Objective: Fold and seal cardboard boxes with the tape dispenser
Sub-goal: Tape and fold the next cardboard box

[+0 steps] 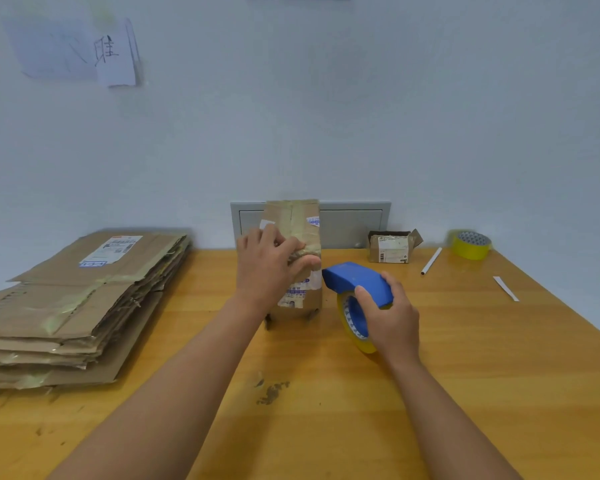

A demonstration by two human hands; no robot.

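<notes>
A worn brown cardboard box (297,220) with old tape and torn labels stands tall at the middle of the wooden table (465,358). My left hand (267,268) grips its front, thumb hooked across the crumpled taped seam. My right hand (388,317) holds the blue tape dispenser (355,280) with its yellow roll just right of the box. The dispenser's nose touches or nearly touches the box's right edge. The box's lower front is hidden behind my left hand.
A stack of flattened cardboard boxes (80,306) fills the table's left side. At the back right sit a small open box (392,247), a yellow tape roll (471,244), a white tube (431,261) and a white paper strip (506,288). A grey wall hatch (354,223) is behind.
</notes>
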